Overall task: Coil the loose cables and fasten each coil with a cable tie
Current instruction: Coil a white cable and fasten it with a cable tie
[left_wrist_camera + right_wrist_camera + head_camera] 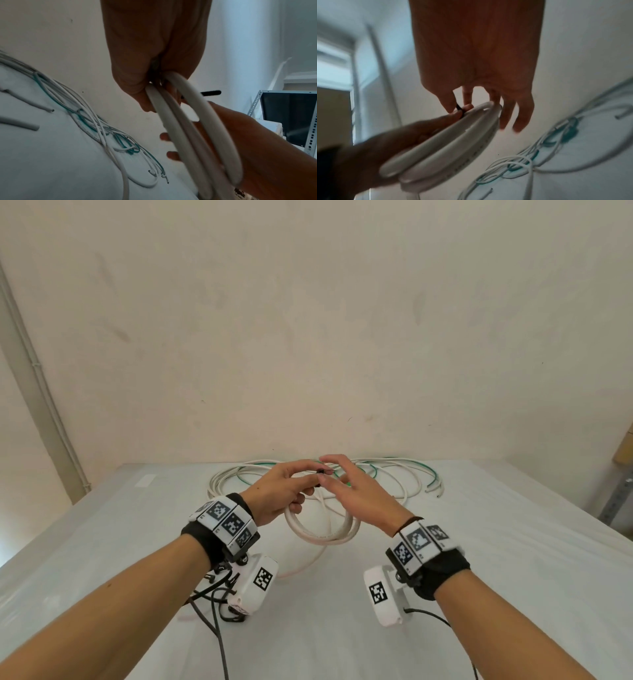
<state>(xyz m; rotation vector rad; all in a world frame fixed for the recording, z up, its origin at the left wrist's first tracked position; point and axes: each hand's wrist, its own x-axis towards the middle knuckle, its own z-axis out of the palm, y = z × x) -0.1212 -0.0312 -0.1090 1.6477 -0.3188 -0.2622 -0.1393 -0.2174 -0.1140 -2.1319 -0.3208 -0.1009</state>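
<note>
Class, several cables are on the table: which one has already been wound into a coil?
The thick white cable held up by the left hand; it forms neat stacked loops, whereas the thin white and green cables lie loose by the wall.

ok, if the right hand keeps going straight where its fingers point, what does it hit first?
Probably the loose cables on the table beyond the right hand, then the wall. Depth is unclear; its thumb side already meets the cable tie at the coil.
</note>
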